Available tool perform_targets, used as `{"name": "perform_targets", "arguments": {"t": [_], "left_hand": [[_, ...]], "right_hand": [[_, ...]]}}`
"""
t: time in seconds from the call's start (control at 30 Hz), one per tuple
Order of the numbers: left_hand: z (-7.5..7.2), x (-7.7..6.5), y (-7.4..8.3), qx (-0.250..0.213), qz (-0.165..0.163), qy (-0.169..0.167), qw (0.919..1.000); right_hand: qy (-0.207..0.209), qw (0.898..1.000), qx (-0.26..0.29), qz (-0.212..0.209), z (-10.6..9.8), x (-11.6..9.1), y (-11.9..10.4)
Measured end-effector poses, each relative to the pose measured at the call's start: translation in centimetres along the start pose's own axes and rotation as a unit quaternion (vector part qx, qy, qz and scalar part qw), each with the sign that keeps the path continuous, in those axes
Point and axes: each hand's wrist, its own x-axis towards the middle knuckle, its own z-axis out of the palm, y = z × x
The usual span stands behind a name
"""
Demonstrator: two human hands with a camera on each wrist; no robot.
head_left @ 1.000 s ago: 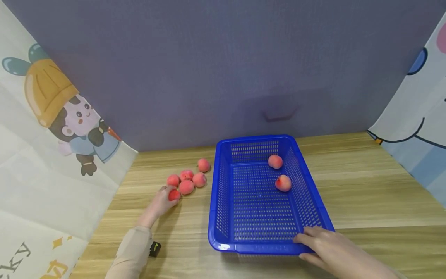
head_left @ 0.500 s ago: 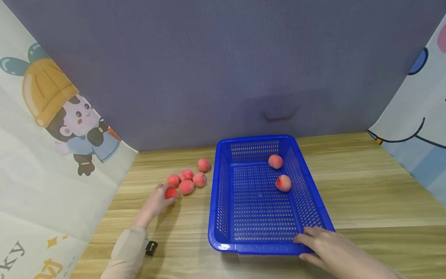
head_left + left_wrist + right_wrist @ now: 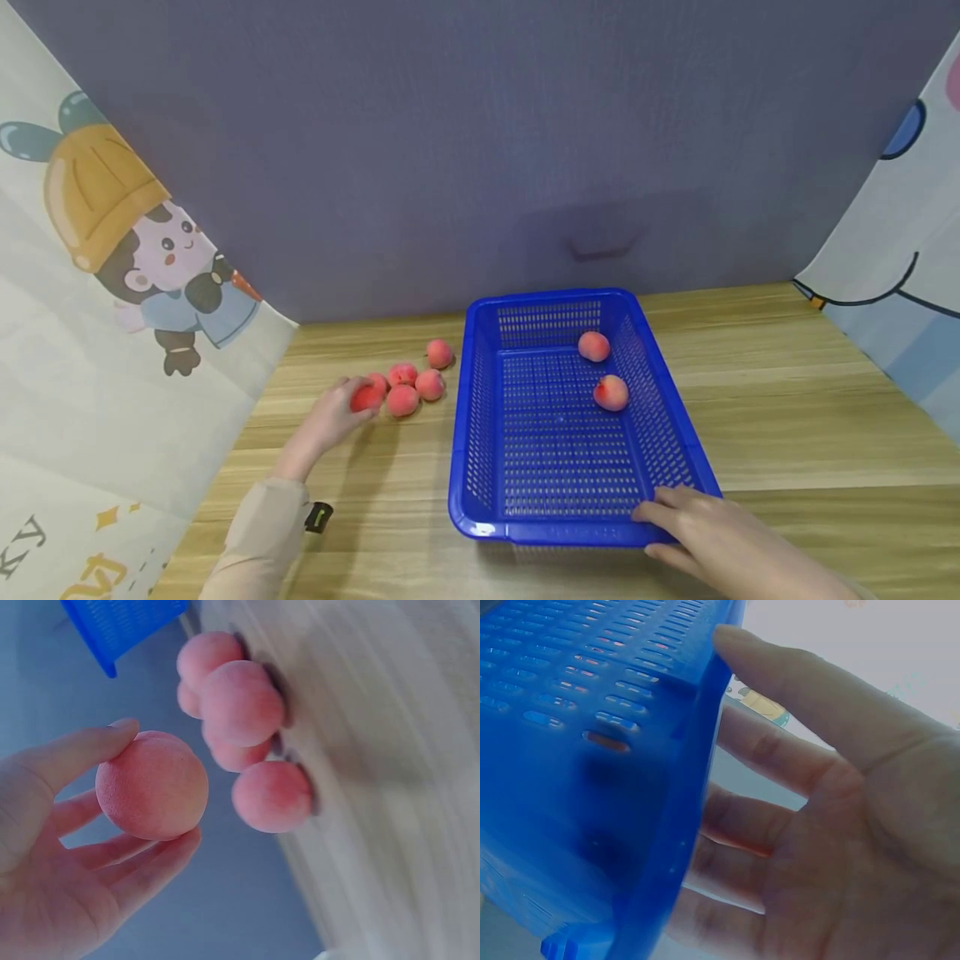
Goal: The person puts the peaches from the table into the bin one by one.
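Note:
My left hand point(image 3: 337, 415) holds a pink peach point(image 3: 154, 787) between the thumb and fingertips, at the left end of a loose group of peaches. In the left wrist view the held peach hangs apart from the peaches point(image 3: 244, 705) on the table. The right hand point(image 3: 701, 529) grips the near right corner of a blue plastic basket point(image 3: 570, 533). Its fingers lie over the rim point(image 3: 679, 817), while the thumb sits against the rim in the right wrist view. Inside the basket, two peaches, one farther back point(image 3: 594, 346) and one nearer point(image 3: 611, 392), rest toward the right wall.
Several peaches point(image 3: 403, 401) lie on the wood-grain table point(image 3: 780, 400) left of the basket, one point(image 3: 440, 354) set farther back. A dark grey panel point(image 3: 450, 167) rises behind the table. Printed cloth point(image 3: 90, 350) stands along the left side. A small black device point(image 3: 318, 517) shows at my left sleeve.
My left hand has drawn a little left and up with the peach, away from the nearest peaches. The right hand and the basket have kept their place.

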Motion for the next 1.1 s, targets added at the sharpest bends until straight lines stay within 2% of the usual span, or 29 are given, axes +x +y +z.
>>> {"name": "perform_targets", "arguments": {"t": [0.23,0.57,0.67,0.93,1.1], "left_hand": [[-0.8,0.7,1.6,-0.010,0.040,0.024,0.9989],[-2.1,1.9,4.3,0.004,0.074,0.015,0.9972],[-2.4,2.3,5.1,0.003,0.080,0.015,0.9967],[-3.1,3.4,7.7,-0.009,0.059,-0.011,0.9981],[-3.3,4.2,9.5,-0.005,0.082,-0.013,0.9965]], "right_hand": [[-0.009,1.000,0.007,0.009,-0.1,0.0,0.0],[-0.017,1.000,0.015,0.007,-0.2,0.0,0.1],[-0.019,1.000,0.018,0.007,-0.2,0.0,0.1],[-0.019,1.000,0.017,0.013,-0.2,0.0,0.0],[-0.017,1.000,0.016,0.013,-0.2,0.0,0.0]]}}
